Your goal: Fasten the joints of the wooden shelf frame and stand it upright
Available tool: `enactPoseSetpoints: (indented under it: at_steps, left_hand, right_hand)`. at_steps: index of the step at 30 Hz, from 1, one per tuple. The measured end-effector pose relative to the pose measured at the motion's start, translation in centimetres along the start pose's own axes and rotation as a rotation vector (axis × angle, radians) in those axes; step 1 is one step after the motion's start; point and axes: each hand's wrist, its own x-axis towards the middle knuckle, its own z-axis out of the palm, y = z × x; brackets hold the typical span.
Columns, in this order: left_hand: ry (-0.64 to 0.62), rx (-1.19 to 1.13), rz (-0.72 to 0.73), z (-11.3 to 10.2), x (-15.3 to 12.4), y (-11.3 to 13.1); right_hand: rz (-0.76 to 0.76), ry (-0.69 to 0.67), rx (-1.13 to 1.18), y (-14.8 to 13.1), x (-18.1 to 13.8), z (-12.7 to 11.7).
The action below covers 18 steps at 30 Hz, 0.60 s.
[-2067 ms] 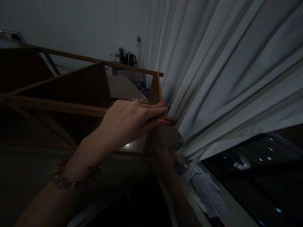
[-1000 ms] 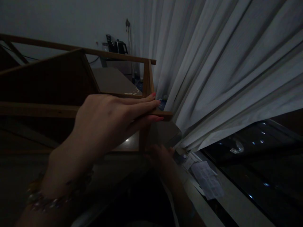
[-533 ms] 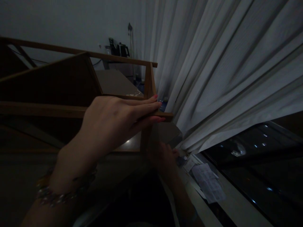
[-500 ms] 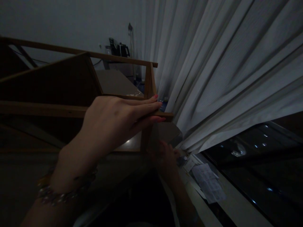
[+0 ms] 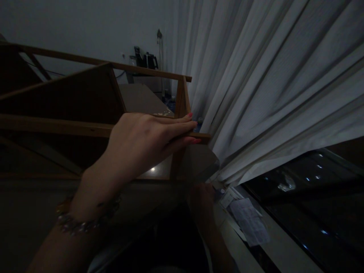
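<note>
A brown wooden frame (image 5: 57, 126) with slats and dark panels lies across the left and middle of the view. My left hand (image 5: 142, 131), with red nails and a beaded bracelet (image 5: 78, 223) at its wrist, grips the near rail close to its right end, fingers on both sides of the wood. Lower down, just right of the frame's corner post (image 5: 179, 98), my right hand (image 5: 201, 195) is curled in deep shadow. A blurred greyish patch shows above it; whatever the hand holds, if anything, is too dark to make out.
White curtains (image 5: 256, 83) hang down the right side. Papers (image 5: 248, 220) lie on a pale sill (image 5: 280, 242) beside a dark window (image 5: 313, 197). A dark kettle (image 5: 150, 60) stands behind the frame by the wall, and a greyish board (image 5: 139, 96) lies beyond the rail.
My right hand has moved down, away from the frame's corner, and its fingers look more curled. My left hand keeps its grip on the rail; the view has shifted slightly.
</note>
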Motion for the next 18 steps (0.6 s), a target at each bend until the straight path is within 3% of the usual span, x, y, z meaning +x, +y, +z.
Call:
enactPoseSetpoints:
  at_steps: [10, 18]
  left_hand:
    - [-0.011, 0.000, 0.006, -0.1, 0.1, 0.0]
    - [0.001, -0.016, 0.008, -0.1, 0.1, 0.0]
  right_hand:
    - [-0.182, -0.111, -0.232, -0.6, 4.0, 1.0]
    - [-0.195, -0.208, -0.230, -0.6, 4.4, 1.0]
